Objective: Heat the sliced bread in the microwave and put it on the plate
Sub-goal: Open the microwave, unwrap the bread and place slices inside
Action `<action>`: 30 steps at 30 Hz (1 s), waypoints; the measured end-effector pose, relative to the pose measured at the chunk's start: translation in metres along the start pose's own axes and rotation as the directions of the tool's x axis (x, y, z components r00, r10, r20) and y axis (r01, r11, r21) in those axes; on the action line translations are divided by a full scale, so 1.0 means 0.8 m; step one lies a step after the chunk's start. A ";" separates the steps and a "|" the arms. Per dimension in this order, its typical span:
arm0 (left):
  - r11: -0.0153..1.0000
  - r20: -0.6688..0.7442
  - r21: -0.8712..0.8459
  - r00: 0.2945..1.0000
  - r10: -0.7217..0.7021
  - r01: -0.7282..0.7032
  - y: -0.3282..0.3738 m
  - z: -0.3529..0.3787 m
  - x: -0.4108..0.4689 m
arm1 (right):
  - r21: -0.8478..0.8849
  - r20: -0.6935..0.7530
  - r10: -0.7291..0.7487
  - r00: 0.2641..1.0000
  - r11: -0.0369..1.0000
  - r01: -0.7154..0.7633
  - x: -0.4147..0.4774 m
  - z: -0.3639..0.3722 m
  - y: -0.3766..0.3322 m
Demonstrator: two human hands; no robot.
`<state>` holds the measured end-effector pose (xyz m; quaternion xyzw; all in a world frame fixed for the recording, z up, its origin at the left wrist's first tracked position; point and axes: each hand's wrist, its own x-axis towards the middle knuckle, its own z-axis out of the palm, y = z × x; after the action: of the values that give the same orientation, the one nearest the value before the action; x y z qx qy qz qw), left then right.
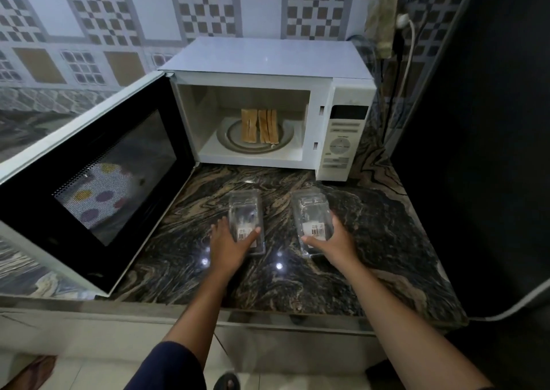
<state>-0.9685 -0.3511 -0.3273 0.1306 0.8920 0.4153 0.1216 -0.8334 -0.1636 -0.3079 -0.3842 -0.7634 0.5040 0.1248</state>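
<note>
white microwave [268, 62] on the marbled countertop [297, 276], back against the tiled wall; door [44, 181] swung fully open on the microwave's left side. sliced bread [260, 126] inside the microwave cavity, several slices on edge in two close bunches at the middle of the glass turntable [285, 139]. in front of the microwave, on the countertop, two clear plastic containers side by side, well apart from each other, each with a barcode sticker at the near end. left hand [229, 242] in front of the microwave's opening, gripping the left clear container [245, 211]: thumb laid across its near end, fingers along its outer left edge. right hand [334, 240] in front of the microwave's right end, holding the right clear container [311, 211]: thumb on its inner side, fingers wrapped round the outer side. cannot tell whether either container is raised off the stone. through the mesh of the microwave door, a white surface with coloured spots [101, 193], identity unclear. right of the microwave, a tall dark appliance [476, 151] and a white cable [412, 41] down the wall.
</note>
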 end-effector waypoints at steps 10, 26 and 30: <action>0.966 -0.072 -0.232 0.992 0.102 -0.116 0.009 0.005 -0.023 | -0.051 -0.158 -0.199 0.967 0.980 0.193 -0.021 0.026 0.005; 0.784 -0.102 -0.593 0.983 0.151 -0.182 0.061 -0.016 -0.032 | 0.202 -0.280 -0.264 0.923 0.924 0.326 -0.042 0.003 -0.029; 0.733 -0.201 -0.595 0.944 0.263 -0.331 0.117 -0.055 -0.013 | 0.195 -0.367 -0.389 0.845 0.856 0.479 -0.038 -0.023 -0.083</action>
<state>-0.9607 -0.3272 -0.2264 0.2027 0.6779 0.7053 0.0438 -0.8329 -0.1855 -0.2357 -0.2534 -0.7222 0.4968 0.4092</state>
